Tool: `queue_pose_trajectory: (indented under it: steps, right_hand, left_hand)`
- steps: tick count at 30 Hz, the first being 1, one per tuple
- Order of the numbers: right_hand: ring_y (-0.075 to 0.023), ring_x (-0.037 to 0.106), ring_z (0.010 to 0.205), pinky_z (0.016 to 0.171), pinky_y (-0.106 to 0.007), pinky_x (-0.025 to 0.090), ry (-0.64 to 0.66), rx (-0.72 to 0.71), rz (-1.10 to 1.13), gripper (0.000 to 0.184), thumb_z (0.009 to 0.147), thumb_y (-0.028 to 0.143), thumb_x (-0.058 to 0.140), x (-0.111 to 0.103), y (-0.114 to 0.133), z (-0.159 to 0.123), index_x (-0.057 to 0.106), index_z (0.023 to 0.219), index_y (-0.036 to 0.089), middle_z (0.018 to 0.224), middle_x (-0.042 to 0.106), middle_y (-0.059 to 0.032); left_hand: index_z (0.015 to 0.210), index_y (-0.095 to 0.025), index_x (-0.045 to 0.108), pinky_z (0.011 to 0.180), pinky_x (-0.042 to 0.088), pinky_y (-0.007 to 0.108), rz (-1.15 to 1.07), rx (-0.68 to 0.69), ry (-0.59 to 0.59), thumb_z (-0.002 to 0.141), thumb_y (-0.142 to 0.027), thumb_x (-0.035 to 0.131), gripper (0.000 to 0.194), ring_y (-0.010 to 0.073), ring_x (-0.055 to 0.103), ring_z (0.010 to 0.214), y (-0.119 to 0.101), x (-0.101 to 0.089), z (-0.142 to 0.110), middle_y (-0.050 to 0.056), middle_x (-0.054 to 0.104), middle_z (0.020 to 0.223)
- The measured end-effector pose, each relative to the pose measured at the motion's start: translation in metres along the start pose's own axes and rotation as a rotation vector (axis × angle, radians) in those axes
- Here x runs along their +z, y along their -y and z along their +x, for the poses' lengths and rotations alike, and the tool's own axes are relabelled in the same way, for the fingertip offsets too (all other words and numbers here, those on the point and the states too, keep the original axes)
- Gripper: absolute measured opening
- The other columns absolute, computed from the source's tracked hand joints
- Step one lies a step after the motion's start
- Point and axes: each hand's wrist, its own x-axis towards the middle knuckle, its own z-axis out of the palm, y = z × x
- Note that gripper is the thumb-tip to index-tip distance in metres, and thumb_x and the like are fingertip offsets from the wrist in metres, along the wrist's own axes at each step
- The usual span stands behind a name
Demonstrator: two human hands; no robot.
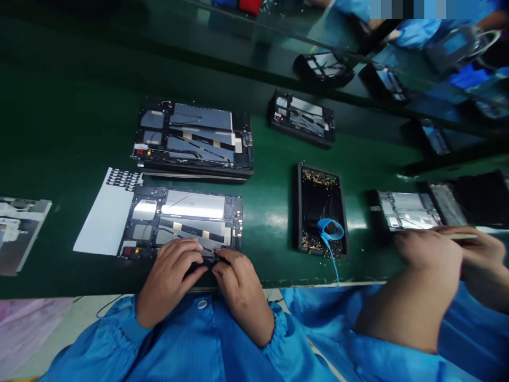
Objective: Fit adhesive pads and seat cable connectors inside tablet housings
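Note:
An opened tablet-like device (191, 204) lies in front of me, its silver panels, black cables and circuit parts exposed. My left hand (170, 276) rests at its near edge, fingers curled over the edge and thumb pointing right. Close beside it, my right hand (240, 289) has thumb and fingers pinched at the same edge. Whatever small part sits between the fingertips of either hand is hidden. Under the device's left side sticks out a white sheet (101, 220) with rows of black strips (123, 179).
Behind stands a stack of similar open devices (199, 138), with another stack (304, 119) farther right. A black tray (296, 207) holds small gold pieces and a blue strap (332, 229). At right, a co-worker's hands (433, 254) work near another device (409, 207). A metal panel (24, 233) lies left.

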Motion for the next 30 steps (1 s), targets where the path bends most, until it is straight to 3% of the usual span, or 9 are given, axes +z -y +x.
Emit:
queue_pose_trajectory:
  steps: [8, 21, 25, 30]
  right_hand:
    - [-0.0232, 0.064, 0.109, 0.088, -0.037, 0.054, 0.021, 0.01, -0.106, 0.013, 0.102, 0.015, 0.051, 0.005, 0.001, 0.002, 0.062, 0.107, 0.019, 0.119, 0.067, -0.0113]
    - [-0.0243, 0.061, 0.106, 0.086, -0.039, 0.053, 0.052, 0.023, -0.152, 0.014, 0.102, 0.014, 0.05, 0.009, 0.003, 0.001, 0.062, 0.11, 0.017, 0.121, 0.067, -0.012]
    - [-0.0238, 0.061, 0.111, 0.092, -0.04, 0.055, 0.051, 0.041, -0.047, 0.014, 0.101, 0.013, 0.052, 0.006, 0.0, -0.001, 0.061, 0.111, 0.017, 0.122, 0.065, -0.0125]
    - [-0.0208, 0.062, 0.116, 0.096, -0.037, 0.058, -0.044, 0.083, 0.106, 0.018, 0.098, 0.008, 0.056, 0.001, -0.007, -0.006, 0.062, 0.111, 0.019, 0.121, 0.064, -0.0126]
  left_hand:
    - [0.091, -0.022, 0.059, 0.104, 0.043, 0.04, 0.002, 0.013, -0.009, 0.096, -0.021, 0.063, 0.006, 0.0217, 0.061, 0.12, 0.001, 0.005, -0.001, 0.004, 0.069, 0.112]
    - [0.094, -0.022, 0.068, 0.099, 0.047, 0.04, 0.039, 0.062, -0.07, 0.096, -0.021, 0.063, 0.006, 0.0225, 0.064, 0.114, 0.002, 0.009, 0.001, 0.003, 0.071, 0.107]
    - [0.095, -0.023, 0.069, 0.098, 0.047, 0.041, 0.079, 0.082, -0.055, 0.096, -0.02, 0.062, 0.008, 0.0236, 0.064, 0.115, 0.003, 0.009, 0.001, 0.003, 0.071, 0.109]
    - [0.096, -0.023, 0.068, 0.099, 0.047, 0.042, 0.099, 0.086, -0.035, 0.097, -0.02, 0.06, 0.009, 0.0239, 0.063, 0.116, 0.001, 0.007, 0.003, 0.004, 0.07, 0.11]
